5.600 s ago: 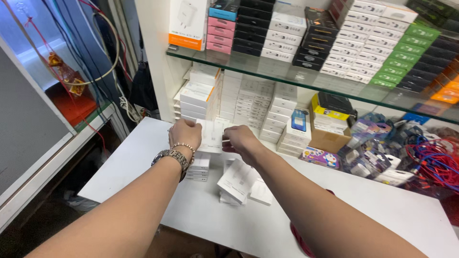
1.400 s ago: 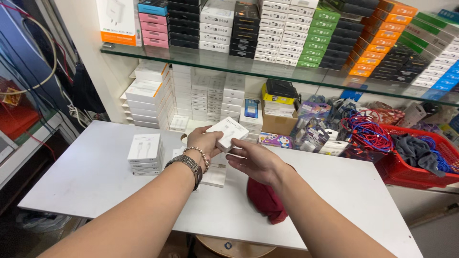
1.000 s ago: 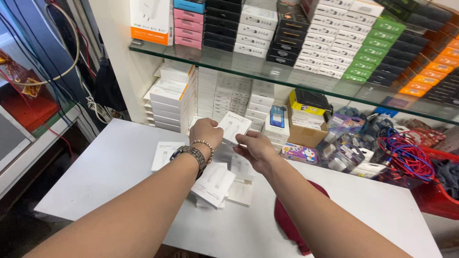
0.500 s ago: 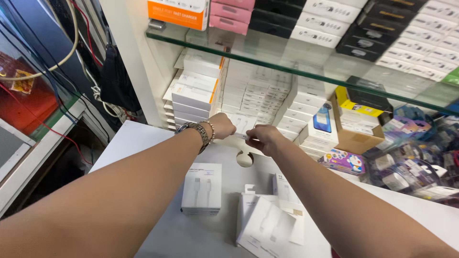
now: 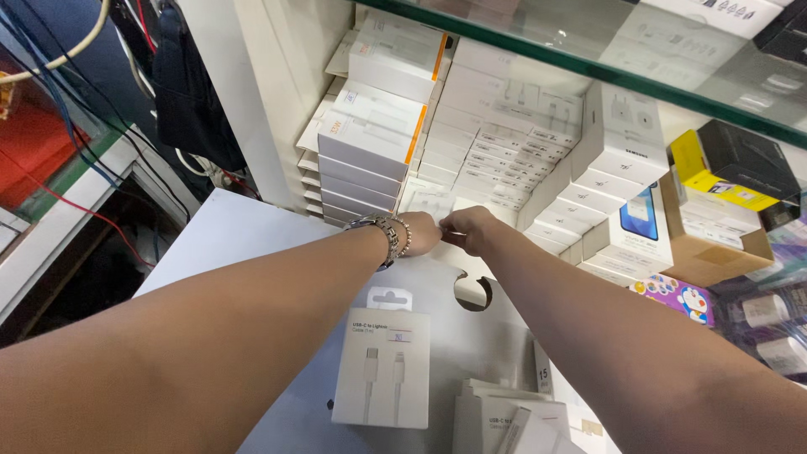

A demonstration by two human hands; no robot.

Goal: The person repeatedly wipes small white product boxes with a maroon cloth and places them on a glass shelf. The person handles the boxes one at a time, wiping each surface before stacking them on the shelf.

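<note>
Left hand (image 5: pixel 420 233) and right hand (image 5: pixel 467 229) together, fingers pinching small flat white carton (image 5: pixel 430 203) near stacked white boxes (image 5: pixel 370 143) at white counter (image 5: pixel 220 237) back edge

White boxes (image 5: pixel 370 139) orange-edged; white cable box (image 5: pixel 382 370); yellow-black box (image 5: pixel 731 164).

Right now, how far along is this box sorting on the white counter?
Done, by the look of it: white box stacks stand packed against the back wall under the glass shelf. In hand: the left hand and right hand together hold a small white box at those stacks. Left: a flat white cable box and more white boxes lie loose on the counter.
</note>
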